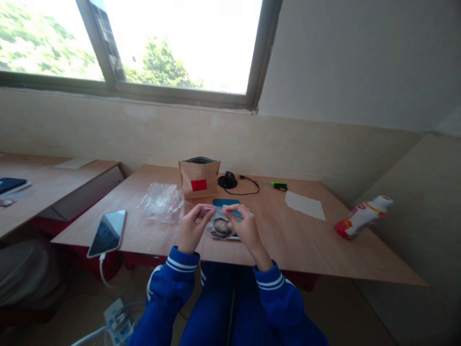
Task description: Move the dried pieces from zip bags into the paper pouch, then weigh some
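Both my hands pinch the top edge of a small clear zip bag (221, 228) with a reddish seal strip. Inside it are roundish pale brown pieces that I cannot name for certain. My left hand (194, 226) grips the strip's left end, and my right hand (245, 228) grips the right end. Beneath and behind the bag lies a flat blue and white object (227, 202), partly covered by the bag and my fingers. Just beyond stands an open brown paper pouch (199, 179) with a red label.
Clear plastic bags (162, 203) lie left of the pouch, near a charging phone (108, 233). Behind are a black round-based device (227, 180) with a cable and a green-black tool (279, 186). White paper (305, 205) and a bottle (362, 217) are to the right.
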`<state>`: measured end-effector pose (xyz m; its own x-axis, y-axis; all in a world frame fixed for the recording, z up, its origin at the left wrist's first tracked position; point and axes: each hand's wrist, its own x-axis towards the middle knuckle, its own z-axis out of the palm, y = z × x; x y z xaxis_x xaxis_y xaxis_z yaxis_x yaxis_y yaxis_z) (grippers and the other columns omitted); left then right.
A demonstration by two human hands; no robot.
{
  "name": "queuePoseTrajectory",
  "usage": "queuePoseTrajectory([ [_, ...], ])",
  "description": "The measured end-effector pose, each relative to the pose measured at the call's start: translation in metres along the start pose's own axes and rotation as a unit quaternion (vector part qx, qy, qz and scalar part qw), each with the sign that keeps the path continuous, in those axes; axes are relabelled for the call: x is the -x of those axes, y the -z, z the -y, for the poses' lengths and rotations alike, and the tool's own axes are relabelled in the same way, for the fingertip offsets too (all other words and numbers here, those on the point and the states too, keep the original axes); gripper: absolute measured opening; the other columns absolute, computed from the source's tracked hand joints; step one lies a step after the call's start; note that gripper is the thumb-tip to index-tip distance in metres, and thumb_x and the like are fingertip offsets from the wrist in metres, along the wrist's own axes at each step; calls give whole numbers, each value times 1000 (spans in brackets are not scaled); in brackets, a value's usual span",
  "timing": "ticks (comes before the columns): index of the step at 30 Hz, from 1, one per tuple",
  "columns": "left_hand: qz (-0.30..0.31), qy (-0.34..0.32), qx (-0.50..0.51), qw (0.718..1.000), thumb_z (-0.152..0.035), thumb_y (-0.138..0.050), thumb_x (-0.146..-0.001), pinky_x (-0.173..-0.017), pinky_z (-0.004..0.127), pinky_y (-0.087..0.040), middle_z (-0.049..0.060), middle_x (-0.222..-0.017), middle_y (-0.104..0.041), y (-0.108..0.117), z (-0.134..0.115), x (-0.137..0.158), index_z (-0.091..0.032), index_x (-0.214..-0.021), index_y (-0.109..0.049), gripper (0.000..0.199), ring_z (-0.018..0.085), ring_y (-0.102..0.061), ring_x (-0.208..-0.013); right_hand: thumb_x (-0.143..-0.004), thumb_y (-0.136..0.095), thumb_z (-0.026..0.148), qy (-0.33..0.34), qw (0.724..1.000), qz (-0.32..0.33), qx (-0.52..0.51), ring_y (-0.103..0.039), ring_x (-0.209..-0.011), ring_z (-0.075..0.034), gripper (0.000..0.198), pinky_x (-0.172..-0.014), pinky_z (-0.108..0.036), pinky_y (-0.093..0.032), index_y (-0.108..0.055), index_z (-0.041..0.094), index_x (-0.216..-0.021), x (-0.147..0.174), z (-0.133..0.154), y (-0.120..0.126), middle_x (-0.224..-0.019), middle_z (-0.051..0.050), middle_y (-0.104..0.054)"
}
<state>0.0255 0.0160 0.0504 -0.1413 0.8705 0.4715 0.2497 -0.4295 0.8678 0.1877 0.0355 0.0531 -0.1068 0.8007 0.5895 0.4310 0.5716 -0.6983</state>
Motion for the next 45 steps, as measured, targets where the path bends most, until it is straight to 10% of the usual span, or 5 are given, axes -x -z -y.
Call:
queuePoseTrajectory([
  [12,-44,17,-31,998,-38,-63,-79,-63,23,-44,0,-74,-65,-15,-3,1,-18,-82,-64,20,13,-58,-67,-84,-45,11,19,995,-34,88,-52,-85,-23,14,-77,-35,-41,-53,21,-77,0,-4,-17,-80,-6,-60],
  [25,8,4,-7,1000,-37,-59,-83,-66,24,-45,2,-77,-65,-23,-2,8,-18,-83,-60,19,14,-60,-71,-84,-48,11,21,998,-14,61,-54,-75,-19,15,-69,-30,-41,-51,21,-73,2,-3,-16,-74,-3,-58],
  [45,-106,35,64,992,-44,-55,-84,-59,22,-42,-3,-63,-57,-12,1,-7,-19,-70,-56,29,11,-53,-60,-88,-56,23,87,980,21,176,-55,-82,-19,15,-77,-31,-38,-70,24,-84,-4,-26,0,-81,-4,-65],
])
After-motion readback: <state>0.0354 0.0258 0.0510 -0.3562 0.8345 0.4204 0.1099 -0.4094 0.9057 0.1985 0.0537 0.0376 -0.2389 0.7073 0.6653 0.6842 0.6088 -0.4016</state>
